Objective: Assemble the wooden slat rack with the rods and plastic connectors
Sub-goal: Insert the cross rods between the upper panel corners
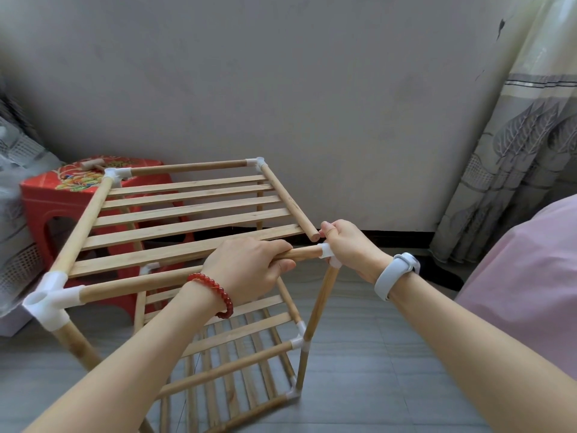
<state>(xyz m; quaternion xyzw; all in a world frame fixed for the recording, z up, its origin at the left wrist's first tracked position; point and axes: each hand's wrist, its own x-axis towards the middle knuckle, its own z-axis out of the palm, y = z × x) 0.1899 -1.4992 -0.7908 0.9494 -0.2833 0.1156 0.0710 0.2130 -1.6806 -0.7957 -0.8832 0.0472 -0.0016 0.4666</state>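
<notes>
The rack (187, 214) stands on the grey floor (374, 354) by the wall, three slatted shelves showing one above another. The top shelf carries six slats (193, 210) between its side rods.

The left hand (249, 267) curls its fingers around the front rod (140, 282) of the top shelf, near that rod's right end. The right hand (346, 245) grips the white plastic connector (325, 250) at the near right corner, where the front rod and an upright rod (318, 304) meet. The right side rod (290, 201) ends bare, just beside the right hand's thumb and not seated in the connector. Three other top corners carry white connectors.

A red stool (40, 201) stands behind the rack's far left corner. A patterned curtain (515, 151) hangs at the right, with pink cloth (530, 276) below it.
</notes>
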